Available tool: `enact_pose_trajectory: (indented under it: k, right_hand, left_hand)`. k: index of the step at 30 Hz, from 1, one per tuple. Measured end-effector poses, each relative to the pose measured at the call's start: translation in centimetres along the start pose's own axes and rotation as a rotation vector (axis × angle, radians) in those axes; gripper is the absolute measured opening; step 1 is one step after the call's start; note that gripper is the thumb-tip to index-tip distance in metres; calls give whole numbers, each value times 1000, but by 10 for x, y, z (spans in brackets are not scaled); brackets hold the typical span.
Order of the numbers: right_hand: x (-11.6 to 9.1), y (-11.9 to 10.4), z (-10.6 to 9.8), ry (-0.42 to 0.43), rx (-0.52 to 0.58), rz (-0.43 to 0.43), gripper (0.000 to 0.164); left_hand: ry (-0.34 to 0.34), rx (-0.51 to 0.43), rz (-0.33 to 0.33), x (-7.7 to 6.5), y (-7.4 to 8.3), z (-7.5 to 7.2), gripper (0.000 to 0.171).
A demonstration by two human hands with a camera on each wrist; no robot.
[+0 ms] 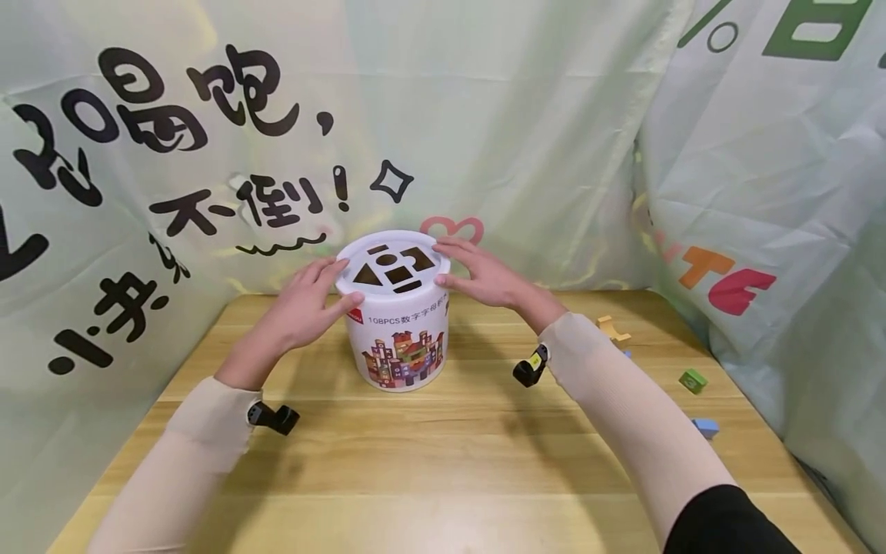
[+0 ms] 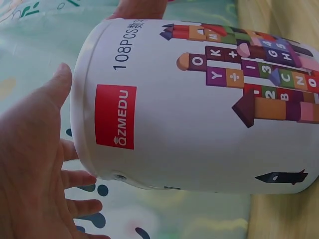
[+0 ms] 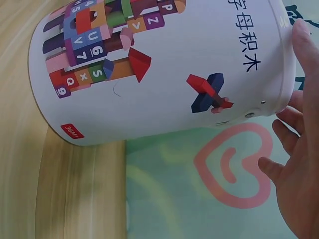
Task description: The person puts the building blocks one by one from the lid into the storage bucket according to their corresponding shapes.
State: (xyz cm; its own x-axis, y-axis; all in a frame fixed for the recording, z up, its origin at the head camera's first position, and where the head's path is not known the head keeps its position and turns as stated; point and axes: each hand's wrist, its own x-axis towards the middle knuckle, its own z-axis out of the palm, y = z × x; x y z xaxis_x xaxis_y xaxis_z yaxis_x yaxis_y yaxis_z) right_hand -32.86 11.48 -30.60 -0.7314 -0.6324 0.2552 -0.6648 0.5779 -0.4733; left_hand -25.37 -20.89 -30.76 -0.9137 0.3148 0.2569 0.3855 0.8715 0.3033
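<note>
A white round bucket (image 1: 398,331) stands upright on the table, printed with a picture of colourful building blocks. Its white lid (image 1: 360,251) has several shaped holes, among them a triangle and a circle. My left hand (image 1: 304,306) is at the lid's left edge, thumb toward the front and fingers reaching round the side. On the opposite edge is my right hand (image 1: 483,277), its fingers spread along the rim. In the left wrist view the left thumb (image 2: 61,82) lies right at the rim. The right fingertips (image 3: 291,117) meet the rim in the right wrist view.
To the right on the wooden table (image 1: 415,462) lie an orange arch-like block (image 1: 611,329), a green block (image 1: 693,381) and a blue block (image 1: 706,428). A printed cloth (image 1: 526,138) hangs behind and along both sides. Small black cameras (image 1: 273,418) sit on both wrists.
</note>
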Motion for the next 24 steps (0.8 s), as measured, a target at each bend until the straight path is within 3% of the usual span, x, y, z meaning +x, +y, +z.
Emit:
enact_pose_trajectory:
  k: [8, 24]
  right_hand:
    - [-11, -6, -3, 2, -31, 14, 81]
    - [-47, -11, -5, 113, -90, 1, 65]
  left_hand:
    - [-37, 6, -11, 5, 5, 1, 90]
    - [-106, 15, 87, 19, 18, -1, 79]
